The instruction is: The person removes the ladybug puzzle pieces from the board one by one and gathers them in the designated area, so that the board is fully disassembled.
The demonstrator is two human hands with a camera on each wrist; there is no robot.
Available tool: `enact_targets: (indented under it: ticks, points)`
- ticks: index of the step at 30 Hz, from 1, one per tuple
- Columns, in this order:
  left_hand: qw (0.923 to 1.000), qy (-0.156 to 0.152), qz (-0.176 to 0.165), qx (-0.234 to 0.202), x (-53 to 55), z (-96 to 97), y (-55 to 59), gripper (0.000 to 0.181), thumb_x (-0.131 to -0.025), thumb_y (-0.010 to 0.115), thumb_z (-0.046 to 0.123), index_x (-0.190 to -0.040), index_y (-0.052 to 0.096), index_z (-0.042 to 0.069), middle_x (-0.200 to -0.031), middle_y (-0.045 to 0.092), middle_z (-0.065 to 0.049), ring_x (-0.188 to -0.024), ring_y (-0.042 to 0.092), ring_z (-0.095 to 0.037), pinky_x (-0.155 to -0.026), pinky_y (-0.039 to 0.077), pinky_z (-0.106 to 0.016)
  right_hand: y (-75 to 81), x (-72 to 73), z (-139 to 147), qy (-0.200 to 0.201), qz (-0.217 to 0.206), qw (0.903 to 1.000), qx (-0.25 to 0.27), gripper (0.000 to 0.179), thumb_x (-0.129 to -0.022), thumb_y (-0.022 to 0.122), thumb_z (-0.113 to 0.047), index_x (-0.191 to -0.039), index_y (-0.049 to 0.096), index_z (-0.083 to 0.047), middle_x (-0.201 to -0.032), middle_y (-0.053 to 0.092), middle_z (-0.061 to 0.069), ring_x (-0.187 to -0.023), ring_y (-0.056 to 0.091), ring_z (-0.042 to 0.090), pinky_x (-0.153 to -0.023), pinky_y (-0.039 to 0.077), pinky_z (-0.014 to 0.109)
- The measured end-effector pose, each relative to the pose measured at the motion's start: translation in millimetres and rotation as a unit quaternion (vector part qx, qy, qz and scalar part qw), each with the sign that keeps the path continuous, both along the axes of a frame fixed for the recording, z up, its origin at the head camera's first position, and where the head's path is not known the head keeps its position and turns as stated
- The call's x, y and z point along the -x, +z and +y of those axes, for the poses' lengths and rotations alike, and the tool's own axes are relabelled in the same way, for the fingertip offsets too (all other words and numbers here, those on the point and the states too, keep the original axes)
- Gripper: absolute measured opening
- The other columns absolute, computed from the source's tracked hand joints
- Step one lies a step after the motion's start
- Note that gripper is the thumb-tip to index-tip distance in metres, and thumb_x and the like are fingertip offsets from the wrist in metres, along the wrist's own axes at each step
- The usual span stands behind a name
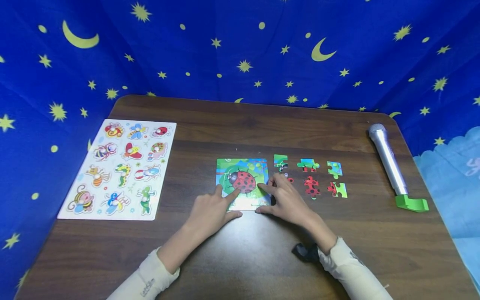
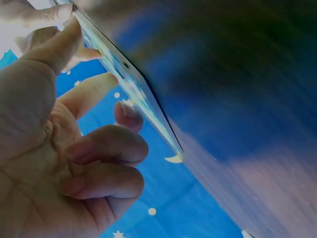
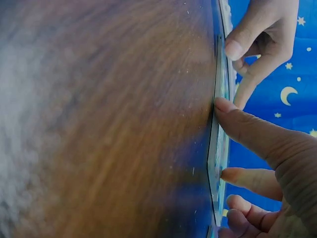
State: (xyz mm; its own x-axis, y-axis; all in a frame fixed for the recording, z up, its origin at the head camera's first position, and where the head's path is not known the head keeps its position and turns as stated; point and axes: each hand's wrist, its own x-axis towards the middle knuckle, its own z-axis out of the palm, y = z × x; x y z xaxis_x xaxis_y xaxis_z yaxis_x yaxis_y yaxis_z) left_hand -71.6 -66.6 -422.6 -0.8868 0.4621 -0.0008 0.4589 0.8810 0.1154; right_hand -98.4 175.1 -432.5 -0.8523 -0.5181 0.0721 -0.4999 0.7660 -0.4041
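A square ladybug puzzle board [image 1: 249, 203] lies flat on the table before me. My left hand [image 1: 210, 212] reaches it from the left, its straight index finger touching the ladybug picture and its thumb at the near edge; the left wrist view shows its other fingers curled and holding nothing. From the right, my right hand [image 1: 288, 200] touches the board, index finger on the right side and thumb at the near right corner. Several loose jigsaw pieces [image 1: 312, 186] lie right of the board in two rows. One piece [image 1: 289, 179] is partly hidden behind my right hand.
On the left lies a white peg puzzle board [image 1: 131, 187] with insect pictures. A silver microphone [image 1: 388, 160] rests at the right, its lower end by a green stand piece [image 1: 412, 203]. A blue star-patterned cloth [image 1: 210, 54] hangs behind the brown table [image 1: 243, 258].
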Motion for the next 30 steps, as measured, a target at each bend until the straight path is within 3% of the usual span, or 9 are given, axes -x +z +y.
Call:
enact_targets:
  ticks: [11, 18, 30]
  points:
    - [0.9999, 0.001, 0.007, -0.008, 0.1, 1.4, -1.6, 0.053, -0.09, 0.064, 0.055, -0.134, 0.064, 0.026, -0.098, 0.063, -0.017, -0.043, 0.039, -0.013, -0.041, 0.037, -0.03, 0.4, 1.1, -3.1, -0.001, -0.016, 0.9998, 0.011, 0.07, -0.07, 0.09, -0.04, -0.126, 0.068, -0.004, -0.095, 0.043, 0.001, -0.089, 0.037, 0.016, -0.072, 0.034, 0.028]
    - [1.0, 0.001, 0.005, -0.006, 2.8, 1.7, -2.1, 0.053, -0.089, 0.064, 0.057, -0.132, 0.066, 0.027, -0.094, 0.062, -0.015, -0.044, 0.041, -0.014, -0.041, 0.038, -0.031, -0.4, 4.0, -6.0, -0.005, -0.018, 0.9994, 0.03, 0.067, -0.068, 0.092, -0.036, -0.122, 0.07, -0.002, -0.097, 0.047, 0.002, -0.092, 0.04, 0.018, -0.072, 0.037, 0.03]
    - [0.9998, 0.001, -0.014, 0.01, 6.8, 3.6, 0.7, 0.054, -0.087, 0.065, 0.058, -0.133, 0.065, 0.029, -0.101, 0.064, -0.016, -0.046, 0.044, -0.015, -0.042, 0.038, -0.031, 1.0, -2.1, -9.8, -0.022, 0.028, 0.9991, 0.024, 0.068, -0.062, 0.095, -0.036, -0.115, 0.07, -0.001, -0.101, 0.051, 0.006, -0.096, 0.044, 0.021, -0.079, 0.043, 0.036]
